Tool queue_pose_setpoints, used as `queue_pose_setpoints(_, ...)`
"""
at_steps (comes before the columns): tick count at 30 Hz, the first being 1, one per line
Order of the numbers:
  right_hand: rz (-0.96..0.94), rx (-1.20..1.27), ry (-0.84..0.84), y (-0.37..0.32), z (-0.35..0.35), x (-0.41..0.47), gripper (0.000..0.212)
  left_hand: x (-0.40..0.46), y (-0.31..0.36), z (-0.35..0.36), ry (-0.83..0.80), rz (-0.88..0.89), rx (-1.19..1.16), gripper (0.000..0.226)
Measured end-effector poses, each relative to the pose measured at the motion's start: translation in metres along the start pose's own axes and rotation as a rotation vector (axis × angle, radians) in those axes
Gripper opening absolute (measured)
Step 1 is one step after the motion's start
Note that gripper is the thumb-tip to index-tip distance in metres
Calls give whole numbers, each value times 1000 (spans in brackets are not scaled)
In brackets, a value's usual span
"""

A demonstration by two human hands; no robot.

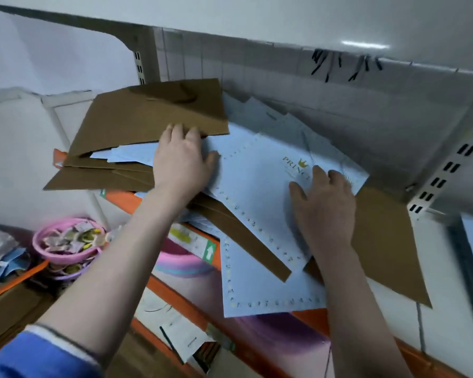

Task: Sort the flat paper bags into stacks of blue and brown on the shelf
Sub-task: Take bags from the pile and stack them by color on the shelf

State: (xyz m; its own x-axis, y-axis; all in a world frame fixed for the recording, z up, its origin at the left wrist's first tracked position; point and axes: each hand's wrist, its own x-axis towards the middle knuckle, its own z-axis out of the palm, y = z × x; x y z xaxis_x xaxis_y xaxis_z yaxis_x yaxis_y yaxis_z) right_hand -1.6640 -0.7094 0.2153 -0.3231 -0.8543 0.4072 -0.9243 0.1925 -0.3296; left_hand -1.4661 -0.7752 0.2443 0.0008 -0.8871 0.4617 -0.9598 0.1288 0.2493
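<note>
**Two hands flat on a mixed heap of blue and brown paper bags**

The left hand point(183, 156) lay palm down on the pile, fingers straight and slightly spread, their tips at the lower edge of the top brown bag point(150, 118), the thumb stretched out onto pale blue paper. The right hand point(325, 197) rested flat on the top blue bag point(257, 181), fingers extended beside its gold printed lettering and crown mark; neither hand curled round or pinched anything. The blue bag, edged with a dotted border, sat in the middle of the heap, tilted, with another blue bag point(271, 296) hanging over the shelf's front edge beneath it. More blue sheets fanned out toward the back wall. Brown bags lay mixed among them: one raised at the left rear, several point(99, 175) jutting out to the left, a brown strip point(246, 246) crossing between the two blue bags, and a large brown bag point(388, 246) at the right under the right forearm. All sat unsorted on the white shelf point(393, 317) with its orange front rail point(126, 200). Below at the left stood a pink basket point(66, 249) of small items, near a cardboard box point(8, 312). A blue sleeve point(30, 356) covered the left upper arm.
</note>
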Motion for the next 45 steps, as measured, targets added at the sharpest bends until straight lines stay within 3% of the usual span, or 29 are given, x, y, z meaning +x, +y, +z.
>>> queue_pose_setpoints(4,27,-33,-45,-12,6,11,48,32,-2,9,-26,43,-53,53)
queue_pose_setpoints(10,116,-46,-116,-14,13,12,49,51,28,36,-134,291,-105,50)
queue_pose_setpoints(18,132,4,-92,-14,20,4,51,58,50,48,-182,481,-9,62)
queue_pose_setpoints(24,149,5,-86,-10,21,2,52,62,56,50,-185,399,-96,63)
queue_pose_setpoints(31,260,-33,26,-11,22,-4,57,67,57,45,-278,273,-518,51)
queue_pose_setpoints(35,408,-37,127,-12,21,-13,71,64,53,39,-242,232,-726,40)
queue_pose_setpoints(45,577,320,155,-24,4,-33,66,65,41,24,-215,177,-1093,29)
